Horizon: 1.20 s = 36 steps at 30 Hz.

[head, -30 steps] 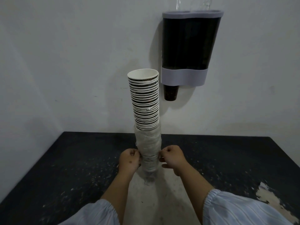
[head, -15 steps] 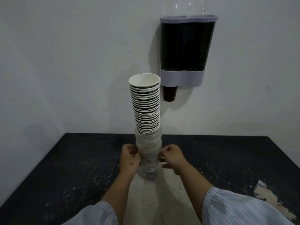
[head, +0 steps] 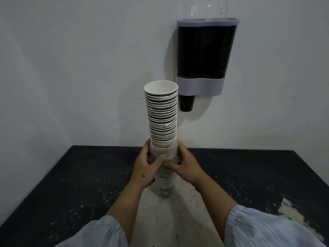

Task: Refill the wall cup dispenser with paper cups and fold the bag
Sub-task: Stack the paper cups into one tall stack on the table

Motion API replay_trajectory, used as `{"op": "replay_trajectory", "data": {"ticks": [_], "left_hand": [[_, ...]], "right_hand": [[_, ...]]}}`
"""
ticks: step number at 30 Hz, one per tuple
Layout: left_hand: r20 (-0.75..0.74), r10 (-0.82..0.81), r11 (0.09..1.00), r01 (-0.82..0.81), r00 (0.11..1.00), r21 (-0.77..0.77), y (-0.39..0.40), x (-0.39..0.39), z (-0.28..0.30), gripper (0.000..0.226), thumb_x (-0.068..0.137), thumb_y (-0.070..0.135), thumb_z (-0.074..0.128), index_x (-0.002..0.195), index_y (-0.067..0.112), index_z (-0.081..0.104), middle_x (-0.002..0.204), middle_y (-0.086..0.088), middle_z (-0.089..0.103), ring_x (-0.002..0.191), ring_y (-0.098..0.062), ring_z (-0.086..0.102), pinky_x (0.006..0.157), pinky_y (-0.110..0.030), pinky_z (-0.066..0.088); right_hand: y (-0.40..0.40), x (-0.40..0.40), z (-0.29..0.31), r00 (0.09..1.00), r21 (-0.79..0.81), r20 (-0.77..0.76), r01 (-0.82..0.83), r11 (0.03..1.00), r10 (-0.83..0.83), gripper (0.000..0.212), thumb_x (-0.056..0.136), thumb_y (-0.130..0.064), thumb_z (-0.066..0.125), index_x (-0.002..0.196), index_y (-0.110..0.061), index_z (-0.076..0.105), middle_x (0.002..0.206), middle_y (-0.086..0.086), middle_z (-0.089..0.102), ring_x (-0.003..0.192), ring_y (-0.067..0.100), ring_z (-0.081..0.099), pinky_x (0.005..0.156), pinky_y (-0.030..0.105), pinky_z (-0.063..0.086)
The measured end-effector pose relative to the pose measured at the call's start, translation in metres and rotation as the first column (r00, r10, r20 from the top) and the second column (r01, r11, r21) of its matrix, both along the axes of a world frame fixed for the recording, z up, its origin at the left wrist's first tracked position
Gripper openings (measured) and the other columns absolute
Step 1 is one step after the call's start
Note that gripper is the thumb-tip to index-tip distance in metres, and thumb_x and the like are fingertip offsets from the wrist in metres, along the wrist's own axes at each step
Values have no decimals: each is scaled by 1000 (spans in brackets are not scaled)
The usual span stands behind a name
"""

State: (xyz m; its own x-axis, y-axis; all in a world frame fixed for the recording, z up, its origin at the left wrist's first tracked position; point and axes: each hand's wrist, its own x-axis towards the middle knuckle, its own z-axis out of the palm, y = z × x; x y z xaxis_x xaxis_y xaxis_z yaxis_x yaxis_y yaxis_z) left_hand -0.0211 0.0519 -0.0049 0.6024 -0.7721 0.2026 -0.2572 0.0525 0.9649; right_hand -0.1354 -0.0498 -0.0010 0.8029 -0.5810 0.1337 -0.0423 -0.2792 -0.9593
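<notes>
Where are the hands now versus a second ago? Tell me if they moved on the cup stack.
Yes. Both hands slid up the bagged stack, fingers now wrapping it.

Dark scuffed table (head: 71,184); bagged cup stack (head: 162,122) upright on it.

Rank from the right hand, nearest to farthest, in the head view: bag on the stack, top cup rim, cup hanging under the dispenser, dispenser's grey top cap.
1. Plastic bag, gripped by the right hand.
2. Top cup rim, straight above.
3. Hanging cup, up and right, on the wall.
4. Grey top cap, highest on the wall.
</notes>
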Motion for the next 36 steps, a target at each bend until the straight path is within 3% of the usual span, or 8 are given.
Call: {"op": "replay_trajectory", "data": {"ticks": [5, 9, 12, 21, 24, 28, 31, 36], "left_hand": [[-11, -2, 997, 3, 1000, 79, 2, 4, -9, 68, 81, 21, 69, 140, 25, 35, 128, 10, 51, 122, -12, 50, 98, -28, 46], [-20, -15, 989, 18, 1000, 145, 2, 9, -15, 67, 79, 23, 71, 138, 22, 39, 133, 3, 53, 125, -16, 50, 101, -33, 46], [-12, -44, 974, 46, 999, 222, 6, 8, -20, 71, 80, 24, 70, 142, 20, 34, 140, 0, 47, 128, -16, 46, 101, -28, 41], [-16, -140, 907, 135, 990, 400, 9, 16, -19, 83, 74, 36, 73, 143, 20, 31, 146, -1, 41, 134, -22, 41, 107, -36, 40], [-69, -140, 945, 154, 988, 290, 14, 23, -5, 100, 60, 40, 82, 144, 26, 29, 139, 5, 44, 134, -19, 39, 103, -33, 41], [-87, -99, 988, 108, 991, 112, 9, 24, 15, 90, 69, 8, 78, 143, 24, 30, 126, 15, 48, 127, -10, 41, 105, -33, 39], [-35, -110, 988, 113, 993, 108, 2, 22, 19, 78, 66, 7, 79, 131, 28, 40, 114, 23, 53, 120, -10, 49, 101, -30, 43], [-22, -103, 976, 105, 994, 188, 0, 24, 4, 85, 62, 15, 84, 136, 19, 41, 126, 7, 55, 124, -17, 51, 103, -36, 45]], "right_hand": [[-2, 2, -10, 998, -26, -67, 8, 1000, -10, 81, 78, -22, 74, 145, -25, 29, 143, -8, 44, 129, 9, 43, 105, 28, 41], [-3, 3, -15, 996, -12, -90, 14, 1000, -15, 76, 77, -25, 75, 142, -25, 35, 139, -8, 48, 123, 6, 47, 97, 19, 44], [-3, 1, -18, 992, 0, -124, -8, 1000, 8, 72, 76, -27, 75, 138, -25, 38, 136, -7, 51, 118, 5, 48, 86, 10, 43], [-11, -3, -10, 966, -25, -252, -65, 998, 57, 81, 71, -29, 79, 139, -28, 36, 139, -5, 47, 115, 5, 43, 90, 21, 39], [-17, -6, -3, 979, -30, -198, -63, 998, 56, 93, 67, -23, 83, 142, -29, 29, 144, -3, 42, 126, 15, 44, 95, 26, 43], [-19, -4, 6, 996, -46, -90, -28, 999, 24, 101, 64, -22, 85, 145, -31, 25, 146, -7, 36, 126, 11, 42, 93, 26, 45], [-15, 1, 11, 1000, -99, -22, 2, 995, -5, 85, 66, -24, 84, 137, -31, 37, 132, -14, 47, 120, 7, 47, 93, 23, 46], [-14, 1, -2, 997, -150, -67, 12, 989, -22, 77, 67, -23, 83, 134, -24, 44, 125, -12, 55, 116, 8, 53, 90, 12, 46]]}}
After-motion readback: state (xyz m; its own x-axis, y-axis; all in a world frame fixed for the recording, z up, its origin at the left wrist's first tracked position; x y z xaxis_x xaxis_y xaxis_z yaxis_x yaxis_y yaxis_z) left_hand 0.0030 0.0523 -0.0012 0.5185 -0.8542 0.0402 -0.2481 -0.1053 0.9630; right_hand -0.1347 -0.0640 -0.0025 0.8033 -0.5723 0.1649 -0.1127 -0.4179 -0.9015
